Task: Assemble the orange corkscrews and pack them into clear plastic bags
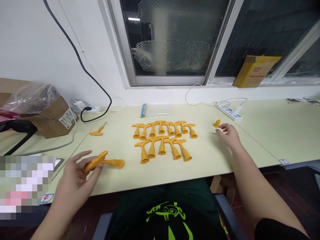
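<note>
- Tool (97,161), yellow and T-handled, grasped between thumb and fingers of left hand (78,173), near front edge of table (212,158).
- Right hand (229,136) with fingers bent beside small yellow piece (216,123) toward back edge; cannot tell whether gripping.
- Matching yellow tools (162,145) in two rows, mid-table.
- Corkscrew (99,130) with bare spiral, toward back edge.

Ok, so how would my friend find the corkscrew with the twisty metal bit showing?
On the long pale table, look near the cardboard box at the left. To the box's right, past the left hand, lies one yellow corkscrew. Its metal spiral is bare, while the T-shaped pieces in the two rows end in yellow cups.
</note>
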`<state>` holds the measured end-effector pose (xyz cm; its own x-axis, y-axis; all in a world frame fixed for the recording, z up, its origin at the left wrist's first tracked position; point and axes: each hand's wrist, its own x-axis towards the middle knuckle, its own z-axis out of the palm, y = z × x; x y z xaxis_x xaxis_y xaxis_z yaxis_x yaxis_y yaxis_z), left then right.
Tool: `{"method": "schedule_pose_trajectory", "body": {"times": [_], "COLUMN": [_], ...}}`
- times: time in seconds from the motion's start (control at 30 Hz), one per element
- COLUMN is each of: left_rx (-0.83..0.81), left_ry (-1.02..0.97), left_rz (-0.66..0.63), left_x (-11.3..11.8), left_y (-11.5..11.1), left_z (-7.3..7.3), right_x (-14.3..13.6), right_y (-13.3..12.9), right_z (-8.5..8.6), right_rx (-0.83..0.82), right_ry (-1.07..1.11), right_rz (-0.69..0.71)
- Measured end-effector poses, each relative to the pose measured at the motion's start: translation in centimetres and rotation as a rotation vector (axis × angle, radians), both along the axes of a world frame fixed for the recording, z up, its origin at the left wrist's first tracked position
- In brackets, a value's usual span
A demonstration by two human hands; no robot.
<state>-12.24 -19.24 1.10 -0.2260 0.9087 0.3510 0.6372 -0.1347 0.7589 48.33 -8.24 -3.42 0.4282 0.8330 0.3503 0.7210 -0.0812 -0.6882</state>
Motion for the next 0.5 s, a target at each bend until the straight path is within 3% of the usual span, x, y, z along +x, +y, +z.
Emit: {"method": "schedule_pose_trajectory", "body": {"times": [0.07, 0.2, 0.37, 0.5], "left_rx": [-0.028, -0.25, -0.492, -0.571], "left_ry": [-0.257, -0.393, -0.234, -0.079], "left_rz": [0.043, -0.014, -0.024, -0.078], "left_x": [-0.5, -0.6, 0.7, 1.7], "left_y": [1.3, 5.0, 8.7, 10.4], "left_z": [0.5, 0.3, -0.8, -1.0], "right_x": [0.6, 1.1, 1.5, 2.2], "right_y": [-0.5, 0.0, 2.5, 4.7], "right_z": [-0.8, -1.7, -1.2, -0.9], "right_rx": [-0.038, -0.068, -0.043, -0.068], "right_ry": [0.023, 0.028, -0.123, -0.208], "right_rz": [-0.032, -0.073, -0.072, -0.076]}}
